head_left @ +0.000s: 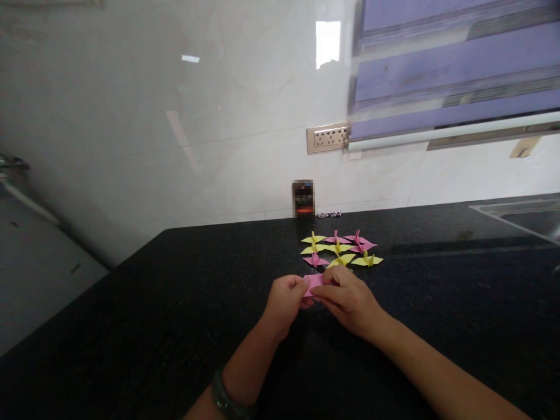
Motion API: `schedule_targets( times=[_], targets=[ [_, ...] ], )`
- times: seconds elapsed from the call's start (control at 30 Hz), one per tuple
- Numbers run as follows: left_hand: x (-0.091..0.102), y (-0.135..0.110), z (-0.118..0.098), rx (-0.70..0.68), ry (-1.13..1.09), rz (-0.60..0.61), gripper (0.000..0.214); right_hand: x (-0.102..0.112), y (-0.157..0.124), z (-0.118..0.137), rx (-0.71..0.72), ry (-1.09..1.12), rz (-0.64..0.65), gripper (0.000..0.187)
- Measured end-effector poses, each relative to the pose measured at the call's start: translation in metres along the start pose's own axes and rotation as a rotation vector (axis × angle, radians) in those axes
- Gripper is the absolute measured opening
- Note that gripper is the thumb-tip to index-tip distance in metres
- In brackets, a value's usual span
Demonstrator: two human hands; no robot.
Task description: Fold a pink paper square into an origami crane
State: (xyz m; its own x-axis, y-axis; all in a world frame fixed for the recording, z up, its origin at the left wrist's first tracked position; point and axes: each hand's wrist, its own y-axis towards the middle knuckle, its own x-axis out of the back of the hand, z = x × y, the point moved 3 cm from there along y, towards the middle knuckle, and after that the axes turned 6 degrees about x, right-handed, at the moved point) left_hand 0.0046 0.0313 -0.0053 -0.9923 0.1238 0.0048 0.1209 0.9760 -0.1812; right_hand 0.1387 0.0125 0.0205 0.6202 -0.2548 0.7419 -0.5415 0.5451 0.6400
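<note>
A small folded piece of pink paper (313,284) is held between my two hands over the dark countertop. My left hand (286,298) pinches its left side, the thumb lying on top. On the other side, my right hand (347,296) grips the paper's right edge between thumb and fingers, which hide part of it. Just beyond the hands stand several folded paper cranes in loose rows, among them a yellow crane (368,260) at the right and a pink crane (315,260) at the left.
The black speckled countertop (196,280) meets a pale tiled wall (219,175). A pixelated dark box (303,199) stands against that wall, beside a small patterned strip (329,215). A socket panel (328,138) is above. A sink edge (507,219) shows at the far right.
</note>
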Motion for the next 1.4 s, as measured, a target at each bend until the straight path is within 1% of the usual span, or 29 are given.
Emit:
schedule_targets(
  times=[0.2,0.37,0.6,0.77,0.87,0.97,1.03,1.23,1.33,1.4],
  targets=[
    [0.000,-0.001,0.000,0.046,-0.064,0.058,0.029,-0.002,0.000,0.000,0.028,0.024,0.038,0.016],
    [0.002,0.001,0.001,0.012,-0.007,0.043,0.026,-0.001,0.001,0.002,0.058,0.050,0.033,0.016],
    [0.000,-0.001,0.000,0.028,-0.040,0.083,0.027,-0.003,0.000,0.001,0.041,0.015,0.041,0.017],
    [0.000,-0.001,0.000,0.013,-0.027,0.081,0.031,-0.003,0.000,0.002,0.029,-0.007,0.036,0.018],
    [-0.001,0.000,0.003,-0.002,0.013,0.066,0.030,-0.003,0.001,0.003,0.007,-0.011,0.068,0.017],
    [-0.004,0.000,0.004,0.006,0.047,0.056,0.028,-0.004,0.002,0.002,-0.057,0.011,0.119,0.016],
    [-0.005,-0.001,0.003,0.025,0.065,0.056,0.026,-0.005,0.002,0.000,-0.120,0.072,0.129,0.015],
    [-0.008,-0.005,-0.001,0.043,0.063,0.069,0.028,-0.011,-0.003,-0.013,-0.359,0.295,0.016,0.010],
    [-0.008,-0.004,0.000,0.024,0.030,0.090,0.031,-0.012,-0.004,-0.016,-0.411,0.348,-0.017,0.008],
    [-0.007,-0.003,0.000,0.011,0.006,0.084,0.032,-0.012,-0.004,-0.019,-0.440,0.351,-0.073,0.005]
  ],
)
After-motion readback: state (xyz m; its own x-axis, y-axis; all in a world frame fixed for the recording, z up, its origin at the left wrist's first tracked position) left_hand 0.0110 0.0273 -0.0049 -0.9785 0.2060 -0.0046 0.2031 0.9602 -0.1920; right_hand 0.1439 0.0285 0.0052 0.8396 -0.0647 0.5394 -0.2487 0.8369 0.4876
